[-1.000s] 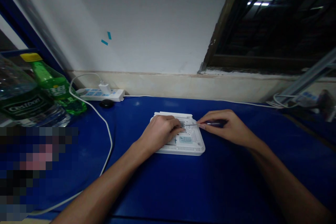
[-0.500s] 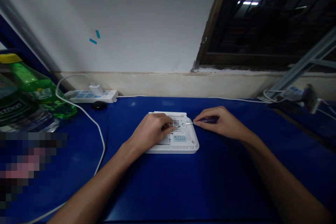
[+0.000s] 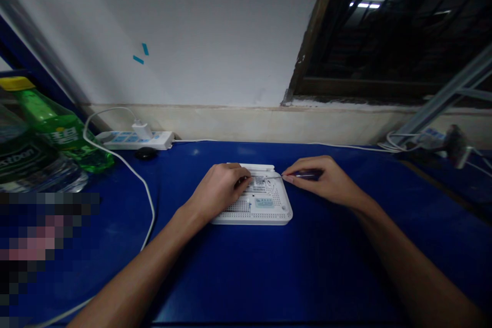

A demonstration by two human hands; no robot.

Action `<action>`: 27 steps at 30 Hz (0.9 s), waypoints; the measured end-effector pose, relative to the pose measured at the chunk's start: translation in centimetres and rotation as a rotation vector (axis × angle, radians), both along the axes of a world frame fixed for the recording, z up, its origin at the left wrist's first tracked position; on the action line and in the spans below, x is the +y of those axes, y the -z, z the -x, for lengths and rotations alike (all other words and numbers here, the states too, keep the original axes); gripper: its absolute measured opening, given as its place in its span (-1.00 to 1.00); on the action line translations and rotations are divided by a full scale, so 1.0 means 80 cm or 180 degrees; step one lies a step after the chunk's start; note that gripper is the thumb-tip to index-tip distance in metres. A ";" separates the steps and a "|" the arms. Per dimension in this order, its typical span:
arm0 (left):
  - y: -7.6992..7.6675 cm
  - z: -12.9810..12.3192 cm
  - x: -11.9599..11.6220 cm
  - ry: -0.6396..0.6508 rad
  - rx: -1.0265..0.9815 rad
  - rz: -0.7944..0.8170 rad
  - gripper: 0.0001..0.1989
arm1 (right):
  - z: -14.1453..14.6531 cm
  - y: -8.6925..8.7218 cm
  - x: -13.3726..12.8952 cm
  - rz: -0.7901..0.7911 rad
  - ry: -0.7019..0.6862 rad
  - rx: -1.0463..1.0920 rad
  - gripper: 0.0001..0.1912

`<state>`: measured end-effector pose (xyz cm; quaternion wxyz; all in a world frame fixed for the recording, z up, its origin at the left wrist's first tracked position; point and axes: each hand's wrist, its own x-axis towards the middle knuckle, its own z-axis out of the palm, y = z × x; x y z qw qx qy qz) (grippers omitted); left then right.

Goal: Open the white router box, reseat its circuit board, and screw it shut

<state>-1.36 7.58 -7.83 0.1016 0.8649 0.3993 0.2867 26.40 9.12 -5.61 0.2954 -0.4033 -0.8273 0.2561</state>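
Observation:
A white device with rows of vent holes and printed labels [image 3: 271, 212] lies flat on the blue table [image 3: 246, 271]. My left hand [image 3: 223, 187] rests over its left part, thumb and fingers bent close together; whatever is between the fingertips is too small to make out. In my right hand [image 3: 321, 179] is a dark-handled screwdriver [image 3: 307, 175], pinched near the front of its handle just right of the device. Its thin metal shaft points left over the device's upper right part. Where the tip ends is blurred.
Two large bottles, a green one [image 3: 65, 130] and one with a dark label [image 3: 23, 156], stand at the left. Behind them are a white power strip [image 3: 161, 140] and a black mouse-like object [image 3: 145, 153]. A white cable [image 3: 144, 184] runs down the left side.
My left fingers have drawn back slightly left, showing more of the device's label. My right hand has barely moved, with the screwdriver still in it. The view has shifted very slightly.

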 end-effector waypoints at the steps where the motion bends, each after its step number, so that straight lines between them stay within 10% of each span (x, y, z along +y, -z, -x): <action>1: 0.000 0.000 0.000 0.0004 -0.0002 0.0000 -0.82 | -0.001 0.000 0.000 -0.0009 0.0020 0.0011 -0.79; 27: 0.007 -0.024 -0.009 0.0072 -0.0436 0.0057 -0.82 | 0.003 -0.006 -0.004 0.0031 0.0051 0.0029 -0.77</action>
